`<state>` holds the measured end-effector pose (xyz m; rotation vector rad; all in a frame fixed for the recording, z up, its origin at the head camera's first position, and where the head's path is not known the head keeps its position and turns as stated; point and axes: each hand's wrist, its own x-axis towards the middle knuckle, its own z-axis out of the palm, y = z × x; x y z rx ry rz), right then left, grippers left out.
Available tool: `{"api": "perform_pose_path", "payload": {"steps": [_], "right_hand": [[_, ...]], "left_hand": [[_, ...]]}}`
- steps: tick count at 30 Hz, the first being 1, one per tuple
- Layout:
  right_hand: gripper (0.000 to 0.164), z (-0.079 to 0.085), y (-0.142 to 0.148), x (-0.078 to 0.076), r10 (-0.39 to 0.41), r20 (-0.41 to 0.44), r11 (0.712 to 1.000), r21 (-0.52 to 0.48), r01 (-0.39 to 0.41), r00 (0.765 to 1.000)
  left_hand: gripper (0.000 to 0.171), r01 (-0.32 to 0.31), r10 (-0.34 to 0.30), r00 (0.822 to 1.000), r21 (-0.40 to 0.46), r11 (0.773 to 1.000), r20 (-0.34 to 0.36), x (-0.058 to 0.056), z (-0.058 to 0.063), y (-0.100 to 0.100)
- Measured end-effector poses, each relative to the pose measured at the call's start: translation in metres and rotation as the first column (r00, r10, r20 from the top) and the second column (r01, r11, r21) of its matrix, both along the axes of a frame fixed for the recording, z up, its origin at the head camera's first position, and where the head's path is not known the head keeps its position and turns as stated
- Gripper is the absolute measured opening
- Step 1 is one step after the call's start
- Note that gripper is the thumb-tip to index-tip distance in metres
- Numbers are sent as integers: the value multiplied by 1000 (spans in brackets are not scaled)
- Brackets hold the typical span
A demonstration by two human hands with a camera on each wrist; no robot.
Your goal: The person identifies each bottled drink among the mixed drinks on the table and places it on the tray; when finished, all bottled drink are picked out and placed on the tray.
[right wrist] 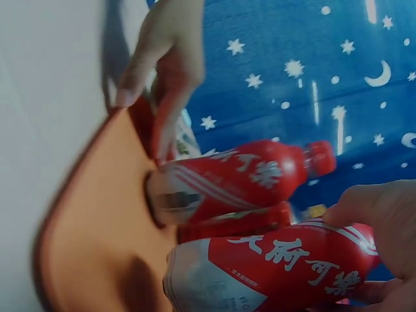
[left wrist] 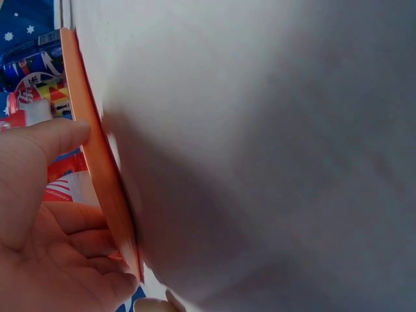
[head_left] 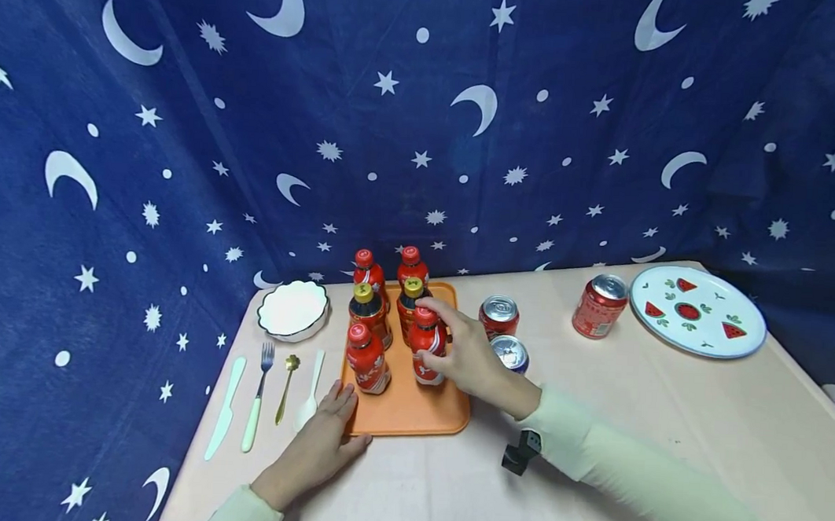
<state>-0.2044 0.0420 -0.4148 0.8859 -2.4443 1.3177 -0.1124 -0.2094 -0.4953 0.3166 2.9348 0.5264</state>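
In the head view, my right hand (head_left: pixel 471 354) holds a red cola bottle (head_left: pixel 428 355) by its upper part, fingers about the cap and shoulder, over the right side of an orange tray (head_left: pixel 409 419). The right wrist view shows this bottle (right wrist: pixel 273 273) with white lettering between thumb and fingers. My left hand (head_left: pixel 323 433) rests at the tray's front left corner, thumb at the front rim and fingers along the left side. Beside it stands another red cola bottle (head_left: pixel 367 360). Behind are two yellow-capped dark bottles (head_left: pixel 370 317) and two more red-capped bottles (head_left: pixel 369 274).
Right of the tray stand a red can (head_left: pixel 499 316) and a blue can (head_left: pixel 510 352). Farther right are another red can (head_left: pixel 599 308) and a watermelon-patterned plate (head_left: pixel 704 331). At left lie a knife (head_left: pixel 225 408), fork (head_left: pixel 257 402), gold spoon (head_left: pixel 286 387), white spoon (head_left: pixel 309 400) and white bowl (head_left: pixel 293 309).
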Motion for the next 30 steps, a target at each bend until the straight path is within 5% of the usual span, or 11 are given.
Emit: {"api": "perform_pose_path", "payload": {"steps": [10, 30], "right_hand": [[78, -26, -11, 1, -47, -28, 998, 40, 48, 999], [74, -35, -19, 3, -11, -60, 1000, 11, 12, 998]], "left_hand": [[76, -1, 1, 1000, 0, 1000, 5, -1, 2, 1], [75, 11, -11, 1000, 5, 1000, -18, 0, 1, 0]]}}
